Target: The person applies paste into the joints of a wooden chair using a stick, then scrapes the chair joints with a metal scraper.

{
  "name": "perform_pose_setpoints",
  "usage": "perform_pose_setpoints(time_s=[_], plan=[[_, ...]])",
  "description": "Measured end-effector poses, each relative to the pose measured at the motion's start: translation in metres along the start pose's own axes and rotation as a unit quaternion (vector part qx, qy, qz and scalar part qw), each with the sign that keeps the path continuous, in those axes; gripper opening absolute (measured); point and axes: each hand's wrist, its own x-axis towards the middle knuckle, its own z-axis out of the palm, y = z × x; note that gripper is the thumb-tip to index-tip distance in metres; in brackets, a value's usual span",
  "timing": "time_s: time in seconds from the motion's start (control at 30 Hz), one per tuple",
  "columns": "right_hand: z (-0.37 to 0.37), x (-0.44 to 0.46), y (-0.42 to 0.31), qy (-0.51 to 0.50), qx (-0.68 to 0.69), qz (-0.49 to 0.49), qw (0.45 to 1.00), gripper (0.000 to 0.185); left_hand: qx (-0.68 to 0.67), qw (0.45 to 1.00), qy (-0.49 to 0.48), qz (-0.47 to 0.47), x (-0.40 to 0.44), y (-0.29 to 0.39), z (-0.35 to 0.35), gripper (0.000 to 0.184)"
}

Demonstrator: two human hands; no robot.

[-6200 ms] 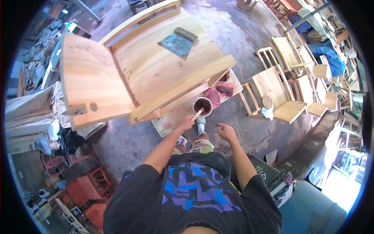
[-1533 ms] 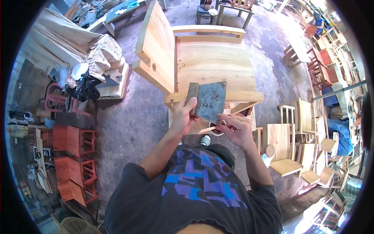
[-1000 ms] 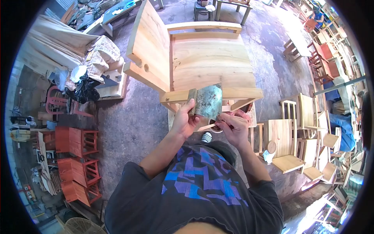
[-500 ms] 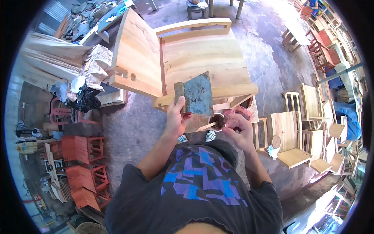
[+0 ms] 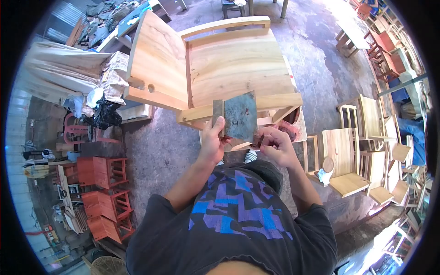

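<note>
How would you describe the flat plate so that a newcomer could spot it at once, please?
Find the big wooden chair, upper centre. Seen against its near rail, the plate is in the left hand. Stained blue-grey, it stands out from the chair's pale wood.

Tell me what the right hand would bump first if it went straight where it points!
Probably the blue-grey plate in the left hand: the right hand points toward its lower right corner. They may even touch; depth is unclear here.

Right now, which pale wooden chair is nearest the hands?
The large chair straight ahead, partly behind the blue-grey plate in the left hand; the other pale chairs are off to the right.
</note>
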Motion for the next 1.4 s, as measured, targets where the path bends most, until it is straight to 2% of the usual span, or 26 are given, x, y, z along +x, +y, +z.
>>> perform_pose_setpoints(time_s=[0.1, 0.17, 0.23, 0.3, 0.4, 0.47, 0.5, 0.6, 0.77, 0.97, 1.17, 1.27, 1.37, 1.4], plan=[[-0.012, -0.008, 0.000, -0.039, 0.068, 0.019, 0.997, 0.030, 0.007, 0.999, 0.028, 0.037, 0.004, -0.010, -0.008, 0.023], [-0.039, -0.014, 0.033, -0.029, 0.112, 0.106, 0.988, 0.027, 0.014, 0.993, 0.077, 0.091, 0.002, -0.002, -0.016, 0.023], [-0.069, -0.017, 0.092, -0.002, 0.149, 0.186, 0.971, 0.027, 0.030, 0.992, 0.058, 0.108, -0.002, 0.002, -0.029, 0.024], [-0.089, -0.024, 0.180, 0.022, -0.027, 0.305, 0.952, 0.041, 0.050, 0.992, 0.050, 0.101, -0.012, -0.002, -0.039, 0.024], [-0.088, -0.053, 0.297, 0.006, -0.347, 0.254, 0.903, 0.056, 0.073, 0.992, 0.064, 0.077, -0.026, -0.014, -0.047, 0.025], [-0.083, -0.059, 0.345, 0.020, -0.388, 0.273, 0.880, 0.066, 0.073, 0.991, 0.095, 0.067, -0.037, -0.024, -0.051, 0.026], [-0.078, -0.056, 0.347, 0.026, -0.409, 0.281, 0.868, 0.072, 0.073, 0.990, 0.105, 0.065, -0.041, -0.027, -0.054, 0.026], [-0.078, -0.057, 0.343, -0.079, -0.559, 0.243, 0.788, 0.079, 0.073, 0.986, 0.135, 0.057, -0.053, -0.035, -0.061, 0.028], [-0.096, -0.071, 0.346, -0.149, -0.691, 0.062, 0.705, 0.080, 0.060, 0.981, 0.174, 0.063, -0.062, -0.038, -0.063, 0.029], [-0.114, -0.065, 0.345, -0.184, -0.710, -0.037, 0.678, 0.075, 0.037, 0.982, 0.166, 0.086, -0.067, -0.042, -0.064, 0.030], [-0.118, -0.062, 0.348, -0.196, -0.708, -0.055, 0.676, 0.074, 0.023, 0.979, 0.185, 0.087, -0.070, -0.044, -0.068, 0.030], [-0.120, -0.062, 0.354, -0.199, -0.709, -0.049, 0.675, 0.074, 0.019, 0.979, 0.184, 0.087, -0.069, -0.043, -0.069, 0.025], [-0.119, -0.062, 0.349, -0.207, -0.711, 0.000, 0.673, 0.070, 0.014, 0.979, 0.186, 0.086, -0.067, -0.040, -0.065, 0.024], [-0.118, -0.062, 0.348, -0.185, -0.696, 0.010, 0.694, 0.066, 0.014, 0.978, 0.190, 0.083, -0.066, -0.041, -0.065, 0.026]])
